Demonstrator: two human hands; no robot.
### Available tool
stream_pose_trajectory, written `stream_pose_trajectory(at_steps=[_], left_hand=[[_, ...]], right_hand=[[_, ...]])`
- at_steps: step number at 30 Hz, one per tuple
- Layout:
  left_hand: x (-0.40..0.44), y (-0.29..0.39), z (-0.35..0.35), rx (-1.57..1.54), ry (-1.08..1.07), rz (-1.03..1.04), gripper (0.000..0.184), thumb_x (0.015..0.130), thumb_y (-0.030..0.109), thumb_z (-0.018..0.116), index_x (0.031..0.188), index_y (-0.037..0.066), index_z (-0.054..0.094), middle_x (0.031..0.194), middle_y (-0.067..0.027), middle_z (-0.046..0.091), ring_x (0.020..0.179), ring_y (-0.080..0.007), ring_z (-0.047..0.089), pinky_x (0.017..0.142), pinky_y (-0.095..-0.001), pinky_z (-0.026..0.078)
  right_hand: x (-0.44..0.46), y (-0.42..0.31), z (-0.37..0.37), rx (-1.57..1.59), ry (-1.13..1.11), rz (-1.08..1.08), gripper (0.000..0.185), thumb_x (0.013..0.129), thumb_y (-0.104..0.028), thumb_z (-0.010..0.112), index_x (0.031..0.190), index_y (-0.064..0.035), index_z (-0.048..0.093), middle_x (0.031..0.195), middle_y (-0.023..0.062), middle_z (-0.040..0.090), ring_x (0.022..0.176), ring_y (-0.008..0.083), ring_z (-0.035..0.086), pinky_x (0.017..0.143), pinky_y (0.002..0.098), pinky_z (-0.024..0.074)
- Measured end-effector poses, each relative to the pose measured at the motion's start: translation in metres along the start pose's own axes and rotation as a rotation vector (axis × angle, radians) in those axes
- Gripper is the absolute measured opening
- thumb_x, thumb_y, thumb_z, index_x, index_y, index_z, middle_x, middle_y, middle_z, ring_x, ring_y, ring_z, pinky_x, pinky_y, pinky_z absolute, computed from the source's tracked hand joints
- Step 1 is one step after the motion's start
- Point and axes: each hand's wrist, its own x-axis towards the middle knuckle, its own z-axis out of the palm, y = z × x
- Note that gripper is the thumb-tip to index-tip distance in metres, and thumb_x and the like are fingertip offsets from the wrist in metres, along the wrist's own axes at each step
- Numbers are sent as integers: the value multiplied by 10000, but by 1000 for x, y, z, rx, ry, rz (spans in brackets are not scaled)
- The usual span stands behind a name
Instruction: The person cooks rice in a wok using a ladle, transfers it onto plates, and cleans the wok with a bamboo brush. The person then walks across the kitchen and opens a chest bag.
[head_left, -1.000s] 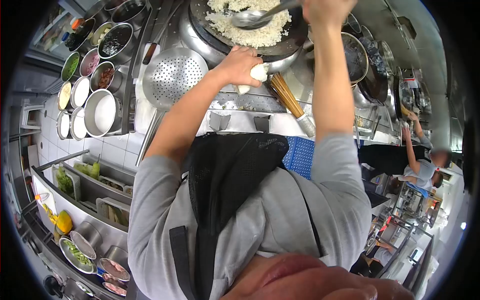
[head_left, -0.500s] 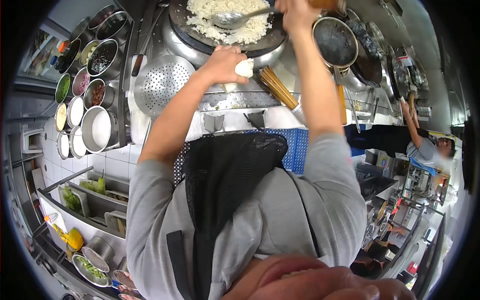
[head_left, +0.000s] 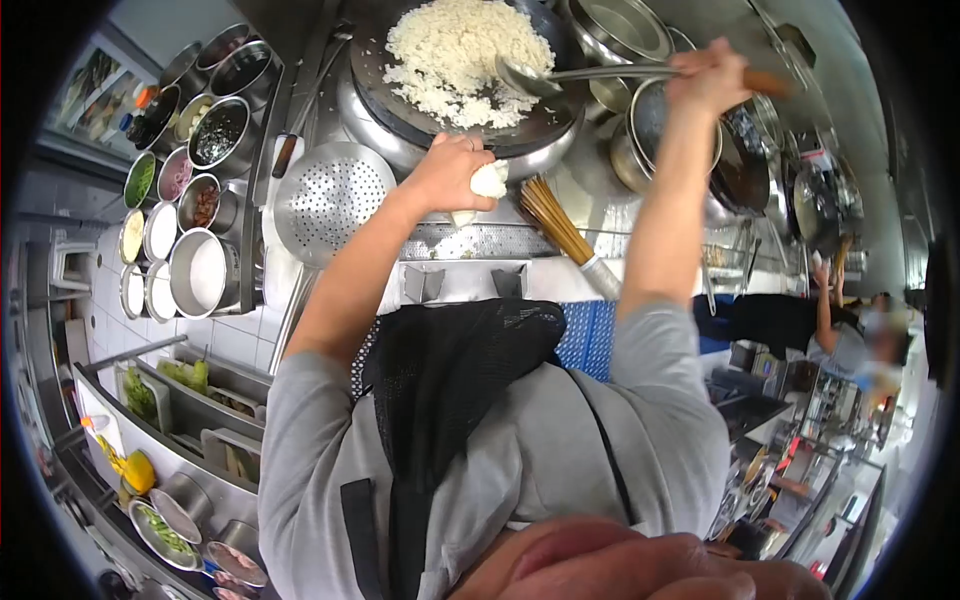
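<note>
A wok (head_left: pixel 378 103) holds a large mound of white rice (head_left: pixel 465 45). My left hand (head_left: pixel 450 178) is closed around a folded white cloth (head_left: pixel 489 180) at the wok's near edge; the rim under my fingers is hidden. In my right hand (head_left: pixel 708 80) is a long-handled ladle (head_left: pixel 620 72), gripped near its wooden handle end. The ladle's bowl rests at the right side of the rice, over the wok. Close to my left forearm lies a round perforated strainer (head_left: pixel 333 203). Between my arms, a bamboo wok brush (head_left: pixel 562 225) leans on the stove's front.
Metal containers of ingredients (head_left: pixel 203 272) crowd the left side. Pots (head_left: pixel 632 152) stand right of the wok, beneath my right forearm. A person (head_left: pixel 845 335) works farther right. Behind at lower left are trays of vegetables (head_left: pixel 140 395) and a yellow bottle (head_left: pixel 138 470).
My right hand has moved right and slightly down with the ladle, drawing its bowl to the rice's right side. My left hand keeps the cloth at the wok's edge. The whole view has shifted slightly.
</note>
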Motion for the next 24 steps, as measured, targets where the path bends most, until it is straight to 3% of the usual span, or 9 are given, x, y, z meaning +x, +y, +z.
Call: stream_pose_trajectory(at_steps=[1,7,10,12,13,16,21,22,24], left_hand=[[0,2,-1,-8,16,-15,583,569,473,760,1004,87,708,974,-112,611,1017,-289,570,893,-404,370],[0,12,-9,41,-21,-22,609,587,493,750,1025,73,698,991,-124,610,1007,-295,565,897,-406,370],[2,9,-9,46,-23,-38,627,592,499,759,1037,63,688,997,-127,608,1009,-294,560,885,-406,366],[-1,12,-8,15,-33,-57,616,589,498,759,1023,67,688,978,-124,605,1000,-296,561,881,-403,366],[1,7,-5,27,-42,-33,605,589,493,758,1011,66,687,961,-123,602,992,-302,563,881,-403,366],[-5,16,1,19,-24,-37,587,582,488,755,993,73,692,954,-118,600,999,-303,567,897,-404,367],[-1,7,-3,22,2,-30,578,576,481,751,986,77,697,962,-109,603,1015,-293,565,906,-403,369],[-4,9,4,13,-4,-29,578,576,481,753,986,77,696,962,-108,603,1015,-293,565,909,-404,368],[-1,3,2,27,12,-26,579,575,480,757,985,76,695,963,-106,603,1016,-294,564,914,-405,367]], right_hand=[[-23,53,15,36,273,-10,187,833,-95,563,699,-98,434,519,41,447,418,190,486,366,358,440],[-1,-6,141,0,-75,165,234,888,-101,599,756,-175,420,507,-33,391,344,121,356,323,308,326],[-22,16,154,247,-198,-161,248,852,-75,622,727,-130,415,510,-27,403,354,108,353,341,301,330],[-24,128,148,2,161,-541,239,832,-96,641,702,-126,443,526,-25,434,369,101,366,356,283,326],[-23,127,149,-48,-190,-377,258,798,-56,661,664,-128,452,538,-29,454,389,97,388,371,275,332],[-44,18,211,-219,-176,168,290,789,-26,662,630,-132,443,538,-28,462,404,89,406,379,272,341],[-83,73,187,91,-425,-258,264,861,-41,615,701,-102,413,543,-3,468,445,93,433,416,276,368],[-71,148,160,23,-365,-385,236,850,-23,622,750,-100,423,550,5,469,483,102,461,436,284,393],[-60,115,190,8,-228,-399,245,840,-20,631,708,-93,438,550,3,475,505,99,481,428,286,394]])
